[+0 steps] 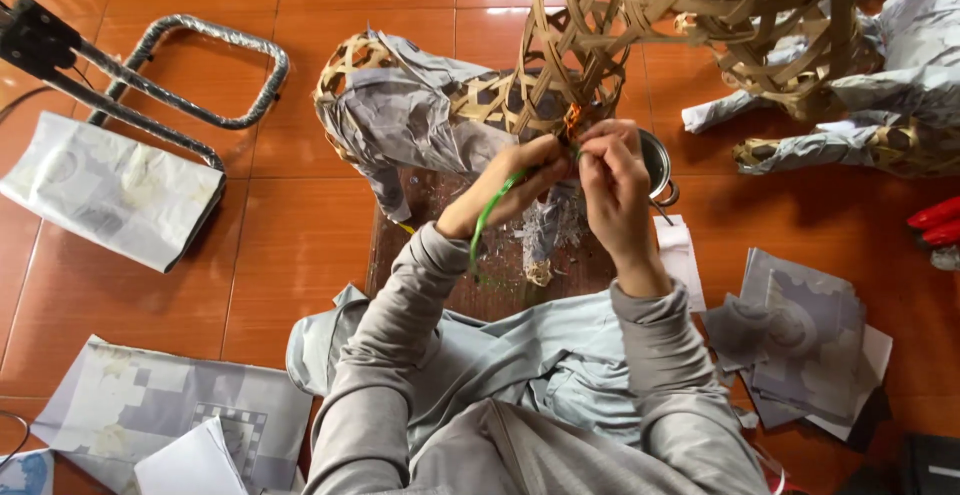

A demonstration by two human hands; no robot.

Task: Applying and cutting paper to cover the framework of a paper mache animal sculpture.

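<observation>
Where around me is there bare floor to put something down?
Bare tile lies between the folded paper sheet on the left and the small wooden table. The table by both hands, left hand and right hand, is crowded; woven bamboo frames and a paper stack fill the right.

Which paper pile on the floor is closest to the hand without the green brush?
The stack of grey sheets beside the right hand's sleeve; the other sheets lie across the floor on the left.

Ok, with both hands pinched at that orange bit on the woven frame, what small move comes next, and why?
Probably draw the green tool in the left hand gently back while the right hand pins the orange bit against the woven bamboo frame; both hands meet right there.
</observation>
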